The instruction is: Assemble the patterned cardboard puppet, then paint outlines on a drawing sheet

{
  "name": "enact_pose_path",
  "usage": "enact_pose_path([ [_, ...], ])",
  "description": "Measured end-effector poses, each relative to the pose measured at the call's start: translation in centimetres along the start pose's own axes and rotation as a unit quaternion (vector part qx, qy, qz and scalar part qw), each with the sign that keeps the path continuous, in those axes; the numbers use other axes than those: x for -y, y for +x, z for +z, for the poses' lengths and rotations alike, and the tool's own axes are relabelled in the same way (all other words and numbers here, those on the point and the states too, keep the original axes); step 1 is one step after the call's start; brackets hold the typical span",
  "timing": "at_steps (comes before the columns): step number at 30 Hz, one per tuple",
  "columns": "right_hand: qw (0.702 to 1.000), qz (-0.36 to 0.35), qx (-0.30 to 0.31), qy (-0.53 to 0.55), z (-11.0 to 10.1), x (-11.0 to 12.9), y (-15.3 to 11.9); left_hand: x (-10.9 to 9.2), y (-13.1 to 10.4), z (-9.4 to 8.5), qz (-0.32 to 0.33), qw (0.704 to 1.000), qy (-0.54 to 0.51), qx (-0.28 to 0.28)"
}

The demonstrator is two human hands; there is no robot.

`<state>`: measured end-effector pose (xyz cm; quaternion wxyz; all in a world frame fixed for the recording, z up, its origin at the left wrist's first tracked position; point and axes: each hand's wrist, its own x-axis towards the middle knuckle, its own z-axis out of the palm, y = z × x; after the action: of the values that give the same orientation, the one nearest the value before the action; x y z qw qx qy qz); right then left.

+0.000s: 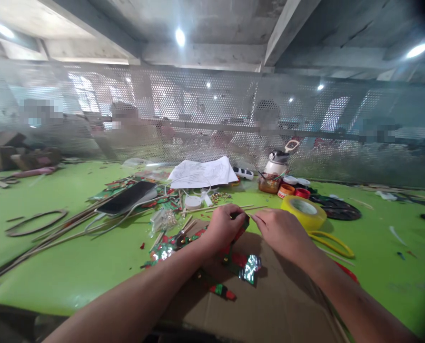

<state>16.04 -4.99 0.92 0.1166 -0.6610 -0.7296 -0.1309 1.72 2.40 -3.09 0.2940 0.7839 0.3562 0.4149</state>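
Note:
My left hand (226, 226) is closed around a small dark piece with red and green on it (241, 229), partly covered by my fingers. Just to its right, my right hand (281, 233) has thumb and fingers pinched together. Whatever lies in that pinch is too small to make out. Beneath both hands is a brown cardboard sheet (280, 290). Shiny red and green foil-like pieces (250, 267) with small gold beads lie on it below my left hand. Another red and green strip (222, 291) rests closer to me.
A phone (128, 197) with a white cable and long thin sticks (69, 221) lie left. Behind my hands are paper sheets (201, 172) and a white round lid (192, 203). Yellow tape (303, 213), small red pots (302, 193) and a flask (276, 164) stand right. A perforated screen (205, 119) borders the green table.

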Motion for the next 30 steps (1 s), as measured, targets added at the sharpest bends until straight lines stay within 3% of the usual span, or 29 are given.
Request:
enact_pose_path([
  [11, 1.000, 0.009, -0.011, -0.008, 0.21, -0.05, -0.15, -0.50, -0.17, -0.17, 0.032, 0.998, 0.047, -0.009],
  [19, 0.999, 0.010, -0.043, 0.016, 0.13, 0.17, -0.30, -0.16, -0.07, -0.10, 0.006, 0.999, 0.040, -0.026],
  [30, 0.999, 0.025, -0.035, -0.002, 0.52, 0.82, -0.43, -0.56, -0.27, 0.04, 0.022, 0.998, 0.051, -0.036],
])
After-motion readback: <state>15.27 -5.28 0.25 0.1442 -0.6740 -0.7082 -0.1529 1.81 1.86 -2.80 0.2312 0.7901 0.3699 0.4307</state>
